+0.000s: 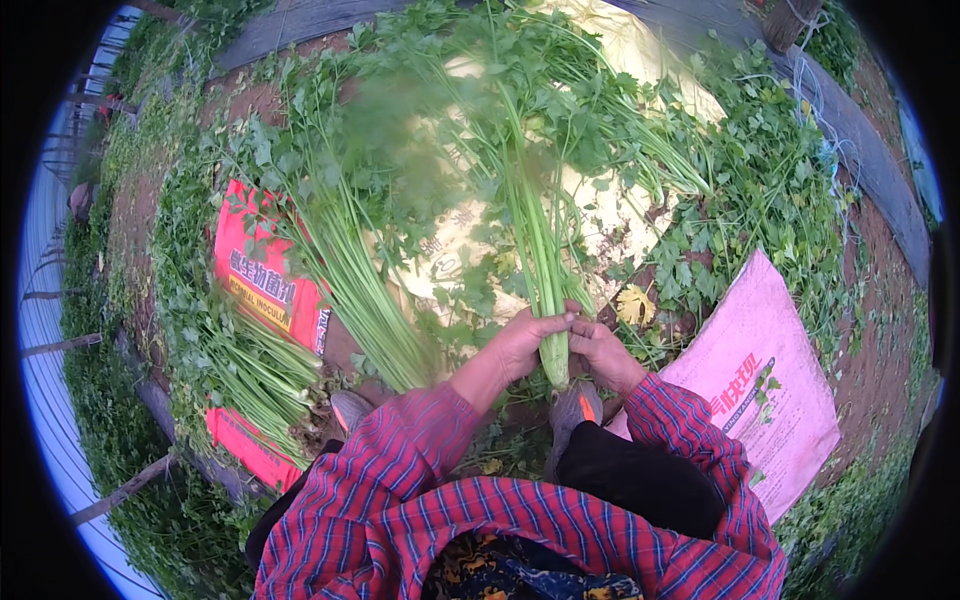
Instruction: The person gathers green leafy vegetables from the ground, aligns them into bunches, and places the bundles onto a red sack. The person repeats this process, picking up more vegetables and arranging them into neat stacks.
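Both my hands hold one leafy celery plant [534,247] near its pale base, stalks pointing away from me. My left hand [529,337] wraps the lower stalks from the left, its thumb across them. From the right, my right hand [602,351] grips the same base, fingertips touching the other hand. Left of them lies a large bunch of celery [367,315], leaves outward. Further left, celery with soil on its roots [262,375] rests on a red printed bag [262,262]. More celery stalks [660,142] lie at the upper right on a pale yellow woven sheet [630,217].
A pink woven bag [787,397] lies at the right, beside a patch of growing greens. My shoes [574,416] stand close below my hands. Wooden poles [124,491] and plastic film line the left, and a dark plastic strip [877,172] curves along the upper right.
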### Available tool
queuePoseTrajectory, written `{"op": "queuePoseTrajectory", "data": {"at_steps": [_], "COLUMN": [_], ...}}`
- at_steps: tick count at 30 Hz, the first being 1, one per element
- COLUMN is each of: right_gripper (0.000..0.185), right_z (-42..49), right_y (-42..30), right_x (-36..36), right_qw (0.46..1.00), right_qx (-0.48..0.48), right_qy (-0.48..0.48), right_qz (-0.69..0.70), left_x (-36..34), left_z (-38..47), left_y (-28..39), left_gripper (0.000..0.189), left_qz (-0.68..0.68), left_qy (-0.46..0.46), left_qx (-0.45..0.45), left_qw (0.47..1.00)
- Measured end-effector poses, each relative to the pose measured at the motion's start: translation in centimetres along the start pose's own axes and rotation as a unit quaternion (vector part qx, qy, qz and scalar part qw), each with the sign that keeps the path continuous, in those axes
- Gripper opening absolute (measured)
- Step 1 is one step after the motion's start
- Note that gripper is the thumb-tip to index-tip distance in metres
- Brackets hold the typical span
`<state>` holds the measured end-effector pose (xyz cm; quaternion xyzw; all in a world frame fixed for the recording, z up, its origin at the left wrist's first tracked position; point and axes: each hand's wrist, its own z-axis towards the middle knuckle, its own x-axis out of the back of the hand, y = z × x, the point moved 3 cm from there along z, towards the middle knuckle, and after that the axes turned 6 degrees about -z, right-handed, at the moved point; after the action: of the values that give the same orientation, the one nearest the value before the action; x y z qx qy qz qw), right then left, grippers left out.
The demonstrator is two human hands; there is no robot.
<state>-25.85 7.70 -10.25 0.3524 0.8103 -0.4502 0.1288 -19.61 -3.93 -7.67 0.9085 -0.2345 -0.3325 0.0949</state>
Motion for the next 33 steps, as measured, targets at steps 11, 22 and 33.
{"op": "queuePoseTrajectory", "data": {"at_steps": [11,22,33], "right_gripper": [0.023,0.043,0.031], "right_z": [2.6,5.4,-0.8], "right_y": [-9.1,-14.2,-17.9], "right_x": [20.9,28.4,14.2], "right_qw": [0.739,0.566,0.814], "right_qx": [0.15,-0.017,0.143], "right_qy": [0.49,0.484,0.366], "right_qz": [-0.438,-0.667,-0.428], "left_x": [4.5,12.0,6.4], "left_z": [-11.2,-3.6,-8.4], "left_y": [13.1,8.4,9.4], "left_gripper": [0.021,0.014,0.014], "left_qz": [-0.016,-0.127,-0.092], "left_qy": [-0.041,0.162,0.069], "left_qx": [-0.384,-0.145,-0.269], "left_qw": [0.922,0.968,0.956]}}
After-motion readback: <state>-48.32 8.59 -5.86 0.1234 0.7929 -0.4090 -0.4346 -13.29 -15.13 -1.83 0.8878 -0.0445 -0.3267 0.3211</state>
